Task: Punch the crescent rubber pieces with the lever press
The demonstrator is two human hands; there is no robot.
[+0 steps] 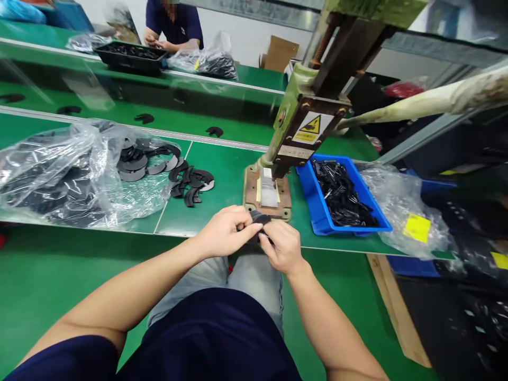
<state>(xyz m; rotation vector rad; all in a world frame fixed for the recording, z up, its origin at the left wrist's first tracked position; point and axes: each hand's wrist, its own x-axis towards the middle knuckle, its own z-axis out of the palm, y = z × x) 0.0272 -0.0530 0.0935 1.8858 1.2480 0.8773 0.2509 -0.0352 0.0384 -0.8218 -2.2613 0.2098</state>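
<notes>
The largest thing is the green surface point(226, 164) that carries the press, running out to both sides of it. Beyond the press, a long green belt point(178, 116) has dark curved parts spaced along it. Farther back and to the left of the press, a person in a dark top point(178, 26) sits with both hands together. The press point(307, 106) stands upright over its base, bearing a yellow warning label. Well to its left sprawls a clear bag point(79, 174) full of dark curved parts. Just to the right of the press is a blue bin point(317, 222) heaped with small black parts, and farther right a crumpled plastic bag point(397, 190) with a yellow tag. Left of the press base, near the big bag's mouth, lies a loose pile point(192, 182) of curved parts.

At the near edge of the press base are the left hand point(226, 230) and the right hand point(282, 244). Each has its grip closed on a dark curved piece point(260, 218), the left at one end and the right at the other. The piece is directly in front of the press base, partly covered by fingers; whether the right hand also holds something smaller cannot be told.
</notes>
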